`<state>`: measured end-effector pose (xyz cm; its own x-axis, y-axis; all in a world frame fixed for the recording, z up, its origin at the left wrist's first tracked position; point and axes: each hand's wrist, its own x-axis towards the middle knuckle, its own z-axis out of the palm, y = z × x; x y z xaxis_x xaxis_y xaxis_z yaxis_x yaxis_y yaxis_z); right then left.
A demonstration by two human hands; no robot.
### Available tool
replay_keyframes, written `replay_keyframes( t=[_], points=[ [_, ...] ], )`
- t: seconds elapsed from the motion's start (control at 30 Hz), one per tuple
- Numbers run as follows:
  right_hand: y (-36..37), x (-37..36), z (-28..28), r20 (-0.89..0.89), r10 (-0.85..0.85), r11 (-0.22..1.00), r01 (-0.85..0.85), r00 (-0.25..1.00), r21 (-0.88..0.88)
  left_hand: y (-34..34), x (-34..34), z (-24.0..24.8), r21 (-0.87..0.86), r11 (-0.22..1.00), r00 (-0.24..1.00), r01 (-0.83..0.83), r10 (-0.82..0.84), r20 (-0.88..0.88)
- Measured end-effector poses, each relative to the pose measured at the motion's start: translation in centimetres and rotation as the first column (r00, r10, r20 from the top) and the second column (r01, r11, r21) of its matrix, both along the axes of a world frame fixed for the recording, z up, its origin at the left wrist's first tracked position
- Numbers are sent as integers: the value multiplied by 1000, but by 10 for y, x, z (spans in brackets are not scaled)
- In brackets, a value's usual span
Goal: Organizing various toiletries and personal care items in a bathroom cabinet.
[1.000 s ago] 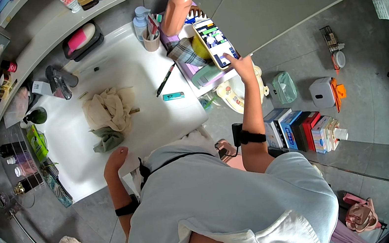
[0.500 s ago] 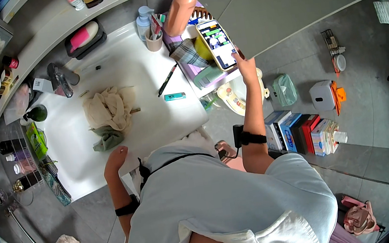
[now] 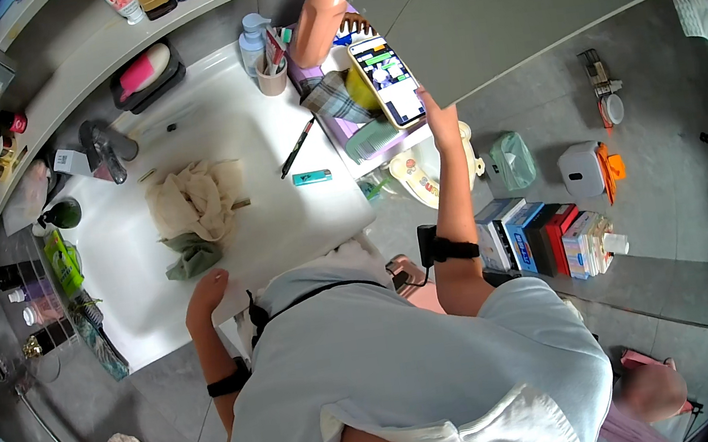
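Hands were set apart: the left hand point(image 3: 206, 291) was rested loosely open, holding nothing, on the white tabletop's point(image 3: 300, 219) near edge for support, while the right hand point(image 3: 441, 118) was closed around a raised phone point(image 3: 385, 81), screen tilted for viewing, beyond the right edge.

You have one view only, from the camera on your head. It looks steeply down over your shirt at the white worktop point(image 3: 282, 222) and grey floor point(image 3: 541, 131), quite near, and the fisheye bends edges toward the rim.
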<state>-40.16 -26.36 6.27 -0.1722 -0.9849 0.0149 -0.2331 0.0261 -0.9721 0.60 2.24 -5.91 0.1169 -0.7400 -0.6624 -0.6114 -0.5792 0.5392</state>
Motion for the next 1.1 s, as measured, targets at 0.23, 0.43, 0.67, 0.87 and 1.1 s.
replay_keyframes(
  t=[0.23, 0.43, 0.67, 0.87, 1.1],
  points=[
    [1, 4, 10, -106, 42, 999, -42, 994, 0, 0, 4, -3, 65, 998, 999, 16, -14, -38],
    [3, 6, 16, -170, 102, 995, -102, 980, 6, 8, 5, -15, -56, 997, 997, -54, 50, -65],
    [4, 3, 16, -100, 77, 997, -75, 992, 25, 1, 3, -3, 74, 997, 999, -32, 33, -21],
    [2, 5, 17, -159, 131, 991, -123, 978, 61, 1, 6, -8, 67, 998, 1000, -21, 22, -13],
    [2, 3, 14, -118, 94, 995, -90, 989, 37, 4, 7, -11, -12, 1000, 999, 6, -7, -34]
  ],
)
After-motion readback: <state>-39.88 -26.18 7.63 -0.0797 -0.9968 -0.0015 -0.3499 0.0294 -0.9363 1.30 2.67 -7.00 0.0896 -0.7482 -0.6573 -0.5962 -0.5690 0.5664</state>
